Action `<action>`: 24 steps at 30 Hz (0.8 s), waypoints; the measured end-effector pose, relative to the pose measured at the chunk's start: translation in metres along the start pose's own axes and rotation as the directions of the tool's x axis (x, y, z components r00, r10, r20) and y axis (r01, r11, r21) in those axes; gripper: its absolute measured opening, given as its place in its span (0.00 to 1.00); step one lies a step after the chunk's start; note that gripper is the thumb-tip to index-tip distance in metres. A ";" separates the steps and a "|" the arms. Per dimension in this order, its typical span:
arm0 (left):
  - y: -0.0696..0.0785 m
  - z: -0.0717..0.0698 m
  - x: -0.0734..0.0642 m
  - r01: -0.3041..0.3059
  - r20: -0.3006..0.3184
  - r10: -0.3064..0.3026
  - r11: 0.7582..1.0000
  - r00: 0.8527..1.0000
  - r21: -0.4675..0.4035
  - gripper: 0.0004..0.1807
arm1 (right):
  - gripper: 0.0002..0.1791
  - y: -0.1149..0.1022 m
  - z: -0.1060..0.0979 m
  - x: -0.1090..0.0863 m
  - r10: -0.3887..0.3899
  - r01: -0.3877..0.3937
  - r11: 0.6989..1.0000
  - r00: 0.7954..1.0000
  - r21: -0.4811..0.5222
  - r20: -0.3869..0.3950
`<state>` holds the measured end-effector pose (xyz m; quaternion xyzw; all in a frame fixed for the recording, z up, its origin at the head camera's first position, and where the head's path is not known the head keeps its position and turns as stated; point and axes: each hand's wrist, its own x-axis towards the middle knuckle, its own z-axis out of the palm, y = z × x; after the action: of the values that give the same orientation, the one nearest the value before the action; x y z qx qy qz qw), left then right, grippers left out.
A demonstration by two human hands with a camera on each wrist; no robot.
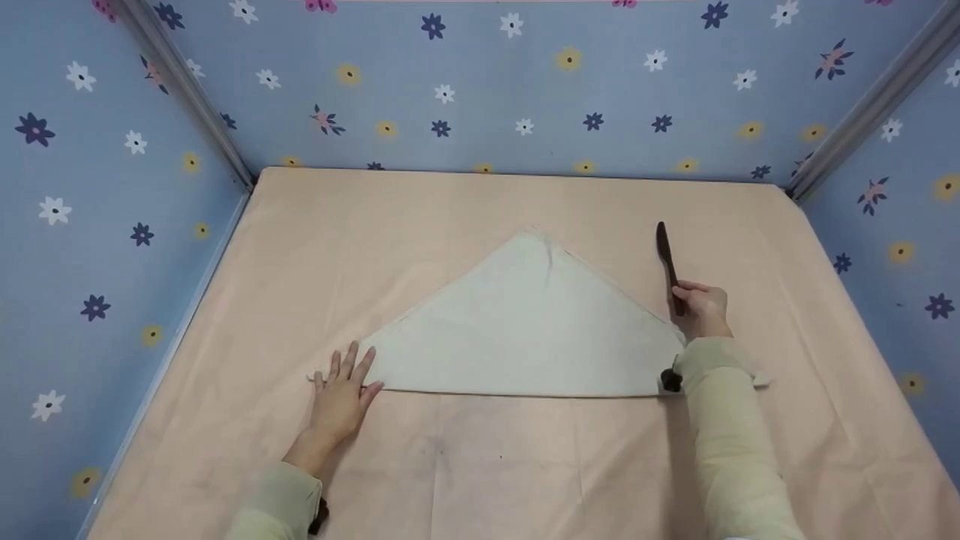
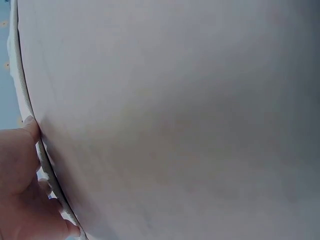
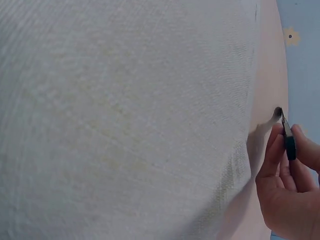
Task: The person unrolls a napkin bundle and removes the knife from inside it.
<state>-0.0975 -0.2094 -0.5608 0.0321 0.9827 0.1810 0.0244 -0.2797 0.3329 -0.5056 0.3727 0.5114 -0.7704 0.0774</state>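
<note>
A white cloth napkin (image 1: 517,330) lies folded into a triangle, its peak pointing to the far side and its long folded edge toward me. My left hand (image 1: 341,397) rests with spread fingers on the napkin's left corner; in the left wrist view its fingertips touch the cloth's edge. Past the right slope of the triangle, my right hand (image 1: 703,306) pinches a dark table knife (image 1: 665,255) near one end. The right wrist view shows the knife (image 3: 289,140) between thumb and fingers. My right sleeve hides part of the napkin's right corner.
A peach-coloured cloth (image 1: 390,217) with creases covers the table. Blue flowered panels (image 1: 495,82) stand at the back and both sides, with grey metal posts (image 1: 184,86) at the back corners. A dark object (image 1: 671,380) sits at my right cuff.
</note>
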 end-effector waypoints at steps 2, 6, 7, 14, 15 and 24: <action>0.000 -0.001 0.000 0.003 0.003 -0.003 1.000 1.000 -0.002 0.33 | 0.23 0.001 -0.001 0.001 -0.006 0.006 1.000 1.000 -0.010 -0.010; 0.001 -0.002 0.000 0.002 0.000 -0.002 1.000 1.000 -0.004 0.32 | 0.25 0.004 -0.003 0.001 -0.021 0.019 0.997 0.999 -0.077 -0.025; 0.001 -0.002 0.000 0.001 -0.001 -0.001 1.000 1.000 -0.006 0.32 | 0.25 0.004 -0.003 0.000 -0.025 0.022 0.995 0.999 -0.101 -0.027; 0.001 -0.001 0.000 -0.002 -0.003 0.002 1.000 1.000 -0.004 0.33 | 0.25 0.008 -0.008 0.001 -0.075 0.067 0.981 0.997 -0.183 -0.036; 0.001 -0.001 0.000 -0.003 -0.003 0.003 1.000 1.000 -0.004 0.33 | 0.26 0.009 -0.009 0.002 -0.084 0.077 0.982 0.996 -0.172 -0.032; -0.001 0.000 0.001 -0.002 0.003 0.002 1.000 1.000 -0.008 0.33 | 0.28 0.012 -0.011 0.004 -0.154 0.149 0.978 0.988 -0.149 -0.025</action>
<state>-0.0982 -0.2106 -0.5610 0.0333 0.9818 0.1851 0.0261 -0.2712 0.3373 -0.5194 0.3399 0.5948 -0.7276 0.0364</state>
